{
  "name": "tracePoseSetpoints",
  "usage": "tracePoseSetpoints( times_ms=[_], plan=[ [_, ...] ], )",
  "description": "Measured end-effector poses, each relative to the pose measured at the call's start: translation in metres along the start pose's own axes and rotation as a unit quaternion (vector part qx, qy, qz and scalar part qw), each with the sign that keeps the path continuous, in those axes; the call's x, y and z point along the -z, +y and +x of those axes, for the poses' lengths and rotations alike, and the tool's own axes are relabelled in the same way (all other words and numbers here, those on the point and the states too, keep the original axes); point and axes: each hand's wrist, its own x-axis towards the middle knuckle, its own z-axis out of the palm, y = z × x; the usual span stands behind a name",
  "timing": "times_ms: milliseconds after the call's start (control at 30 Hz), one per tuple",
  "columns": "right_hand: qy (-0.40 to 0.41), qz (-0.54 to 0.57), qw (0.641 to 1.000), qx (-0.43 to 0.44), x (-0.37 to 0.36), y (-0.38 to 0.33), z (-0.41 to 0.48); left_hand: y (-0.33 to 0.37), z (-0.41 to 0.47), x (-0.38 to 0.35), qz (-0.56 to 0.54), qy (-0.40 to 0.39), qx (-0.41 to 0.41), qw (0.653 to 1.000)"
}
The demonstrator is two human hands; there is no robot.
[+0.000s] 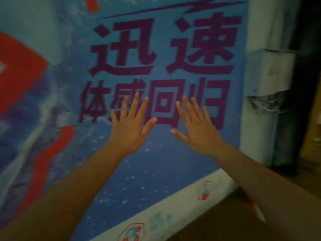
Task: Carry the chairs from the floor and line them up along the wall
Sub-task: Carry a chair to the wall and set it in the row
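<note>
Left hand (129, 129) at 9 o'clock and right hand (196, 131) at 3 o'clock, fingers (144, 108) straight, spread wide and holding nothing, raised before a smooth, flat blue banner (156, 171) printed with purple characters; contact with it cannot be told. No chair is in view, so its weight and material cannot be judged; presumably rigid, it is best gripped two-handed at backrest or seat edge. A white pillar (260, 23) stands at 2 o'clock.

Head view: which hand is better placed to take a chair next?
Neither clearly. The left hand and right hand are both open, empty and level before the banner, and no chair shows. Right, slightly, if any: the floor shows on that side.
</note>
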Motion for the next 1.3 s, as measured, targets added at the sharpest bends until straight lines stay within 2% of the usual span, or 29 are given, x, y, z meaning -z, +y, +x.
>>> tracePoseSetpoints(
  times_ms=[100,167,333,433,533,700,833,967,1167,1300],
  plan=[
    [0.033,-0.075,0.994,-0.071,0.023,0.087,-0.045,0.088,0.036,-0.04,-0.053,-0.033,-0.058,0.996],
    [0.026,-0.125,0.983,-0.131,0.052,0.153,-0.091,0.171,0.056,-0.07,-0.083,-0.042,-0.126,0.988],
    [-0.012,-0.2,0.956,-0.215,0.129,0.249,-0.195,0.341,0.077,-0.102,-0.131,-0.067,-0.258,0.955],
    [-0.033,-0.26,0.917,-0.301,0.179,0.29,-0.276,0.445,0.066,-0.106,-0.203,-0.077,-0.324,0.921],
    [-0.057,-0.316,0.874,-0.364,0.223,0.307,-0.336,0.519,0.046,-0.11,-0.255,-0.076,-0.375,0.888],
    [-0.078,-0.386,0.792,-0.467,0.284,0.305,-0.433,0.636,-0.008,-0.106,-0.341,-0.103,-0.468,0.808],
    [-0.111,-0.431,0.709,-0.547,0.32,0.282,-0.501,0.717,-0.06,-0.09,-0.398,-0.134,-0.542,0.728],
    [-0.101,-0.477,0.615,-0.62,0.361,0.233,-0.548,0.776,-0.108,-0.055,-0.424,-0.145,-0.618,0.646],
    [-0.093,-0.525,0.457,-0.712,0.402,0.145,-0.591,0.814,-0.197,0.008,-0.491,-0.131,-0.692,0.512],
    [-0.101,-0.527,0.374,-0.757,0.41,0.089,-0.612,0.825,-0.258,0.037,-0.518,-0.119,-0.726,0.436]
  ],
)
